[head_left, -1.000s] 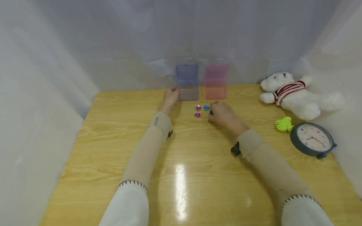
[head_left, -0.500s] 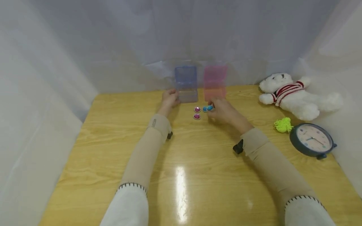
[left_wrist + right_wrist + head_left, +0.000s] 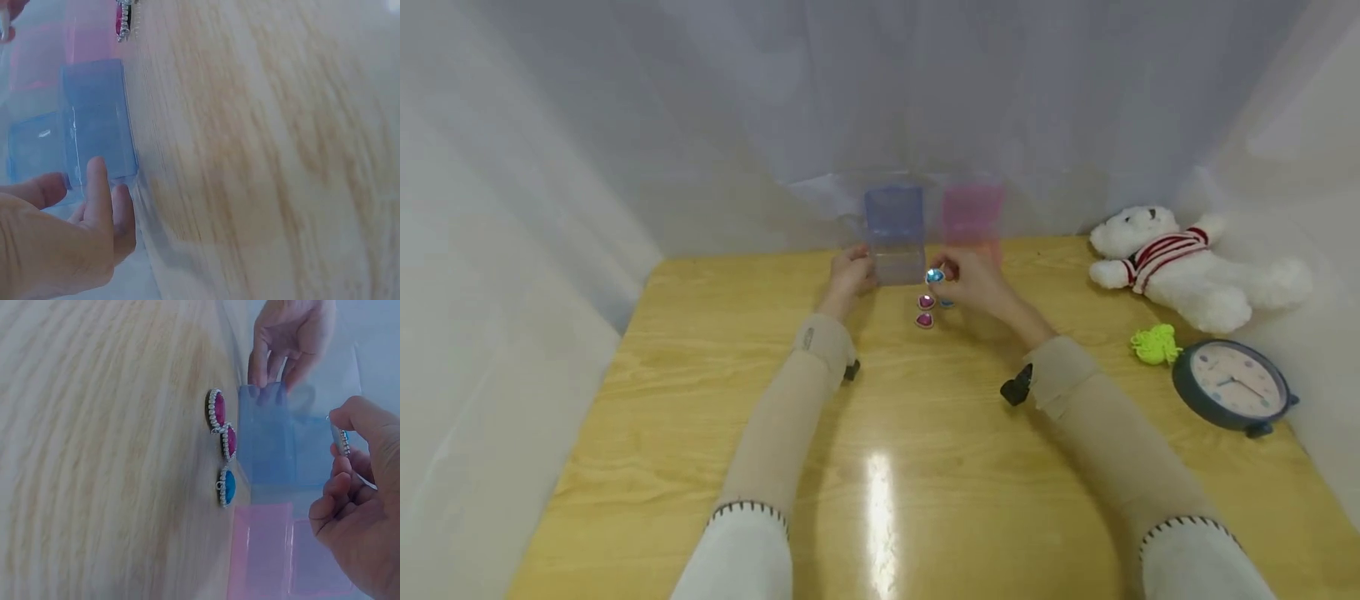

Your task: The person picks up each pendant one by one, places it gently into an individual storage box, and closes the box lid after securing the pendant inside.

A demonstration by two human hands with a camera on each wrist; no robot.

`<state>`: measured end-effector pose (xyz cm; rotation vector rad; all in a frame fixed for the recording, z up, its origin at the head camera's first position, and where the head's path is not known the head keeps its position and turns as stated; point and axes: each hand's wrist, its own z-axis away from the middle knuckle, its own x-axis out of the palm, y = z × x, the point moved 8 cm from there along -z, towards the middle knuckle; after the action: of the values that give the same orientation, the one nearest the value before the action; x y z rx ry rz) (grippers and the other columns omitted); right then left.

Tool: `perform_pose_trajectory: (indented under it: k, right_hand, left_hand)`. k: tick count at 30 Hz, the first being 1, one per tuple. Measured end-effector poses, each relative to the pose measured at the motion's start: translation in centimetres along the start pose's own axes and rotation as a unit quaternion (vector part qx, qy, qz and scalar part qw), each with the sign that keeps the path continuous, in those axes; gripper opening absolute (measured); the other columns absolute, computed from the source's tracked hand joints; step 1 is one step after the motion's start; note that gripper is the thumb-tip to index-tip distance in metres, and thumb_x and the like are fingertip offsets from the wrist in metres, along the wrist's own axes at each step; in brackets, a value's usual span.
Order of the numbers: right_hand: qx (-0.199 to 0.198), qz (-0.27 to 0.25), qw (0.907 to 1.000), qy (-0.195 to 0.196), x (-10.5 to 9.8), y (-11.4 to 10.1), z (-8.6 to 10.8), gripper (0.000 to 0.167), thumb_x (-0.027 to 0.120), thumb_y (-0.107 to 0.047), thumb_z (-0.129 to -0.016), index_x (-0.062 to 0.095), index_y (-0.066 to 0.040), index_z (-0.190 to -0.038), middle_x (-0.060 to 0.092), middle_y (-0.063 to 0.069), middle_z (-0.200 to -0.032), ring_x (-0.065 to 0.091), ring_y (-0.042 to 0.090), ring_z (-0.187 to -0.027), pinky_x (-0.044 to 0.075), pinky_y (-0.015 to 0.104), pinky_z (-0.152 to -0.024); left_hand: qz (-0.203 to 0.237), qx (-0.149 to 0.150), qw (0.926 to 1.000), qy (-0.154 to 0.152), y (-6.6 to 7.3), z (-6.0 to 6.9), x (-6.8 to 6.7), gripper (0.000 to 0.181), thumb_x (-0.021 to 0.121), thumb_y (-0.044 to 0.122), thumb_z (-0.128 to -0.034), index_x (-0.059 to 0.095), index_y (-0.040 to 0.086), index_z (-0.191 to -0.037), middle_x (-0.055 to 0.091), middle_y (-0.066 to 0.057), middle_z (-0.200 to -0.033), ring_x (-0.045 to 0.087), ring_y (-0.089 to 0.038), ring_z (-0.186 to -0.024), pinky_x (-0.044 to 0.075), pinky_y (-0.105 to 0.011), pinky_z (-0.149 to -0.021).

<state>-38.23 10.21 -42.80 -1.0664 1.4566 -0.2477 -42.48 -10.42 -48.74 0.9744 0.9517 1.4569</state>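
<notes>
My right hand (image 3: 976, 283) pinches a blue heart-shaped gem charm (image 3: 935, 276) with a silvery beaded rim between thumb and fingertips. It is raised off the table, just right of the open clear-blue plastic box (image 3: 901, 265). My left hand (image 3: 852, 273) holds that box by its left side; in the left wrist view, thumb and fingers (image 3: 98, 194) meet its end. A second blue gem charm (image 3: 229, 486) and two pink gem charms (image 3: 218, 409) lie on the table in front of the boxes. An open clear-pink box (image 3: 973, 210) stands behind my right hand, partly hidden.
To the right lie a white teddy bear (image 3: 1195, 271) in a striped sweater, a neon-yellow knotted bundle (image 3: 1155, 344) and a dark round clock (image 3: 1236, 382). A pale curtain (image 3: 760, 117) hangs behind the wooden table (image 3: 700, 375).
My right hand has picked up one blue gem charm from the table and carried it left and up toward the blue box. My left hand stays at the box.
</notes>
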Motion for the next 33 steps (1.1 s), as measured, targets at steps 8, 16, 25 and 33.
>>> perform_pose_trajectory:
  k: [8,16,25,33]
  right_hand:
    - [0.011,0.042,0.9990,0.005,1.0,-0.2,-2.2,0.029,0.072,-0.016,-0.090,0.074,-0.002,-0.115,0.060,0.007,-0.092,0.052,0.018,-0.080,0.042,0.025,-0.067]
    - [0.000,0.071,0.9974,0.014,1.8,-0.5,-4.1,0.031,0.074,-0.018,-0.090,0.075,0.000,-0.115,0.066,0.013,-0.098,0.057,0.024,-0.090,0.048,0.032,-0.078]
    - [0.018,0.053,0.9983,-0.013,3.5,0.0,-5.9,0.029,0.073,-0.022,-0.097,0.074,-0.004,-0.119,0.064,0.011,-0.100,0.056,0.024,-0.091,0.050,0.035,-0.079]
    - [0.030,0.055,0.9980,-0.013,4.1,-0.1,-7.2,0.028,0.076,-0.023,-0.095,0.073,-0.005,-0.116,0.066,0.012,-0.104,0.059,0.026,-0.096,0.054,0.038,-0.083]
  left_hand:
    - [-0.003,0.017,0.9998,0.012,-0.1,0.4,0.3,0.054,0.048,-0.002,-0.1051,0.040,-0.002,-0.159,0.043,-0.022,-0.163,0.050,-0.038,-0.148,0.051,-0.043,-0.120]
    - [0.015,0.010,0.9997,0.018,-0.6,0.1,0.7,0.053,0.047,0.000,-0.1058,0.040,-0.001,-0.158,0.042,-0.020,-0.165,0.052,-0.037,-0.144,0.053,-0.043,-0.117]
    - [0.032,0.014,0.9991,0.023,-0.6,0.3,0.6,0.053,0.046,-0.001,-0.1054,0.042,0.001,-0.158,0.043,-0.016,-0.166,0.055,-0.033,-0.135,0.052,-0.043,-0.115]
    - [0.039,0.019,0.9983,0.038,-0.2,0.8,0.4,0.054,0.048,-0.004,-0.1031,0.045,0.000,-0.156,0.046,-0.016,-0.164,0.059,-0.028,-0.114,0.057,-0.032,-0.092]
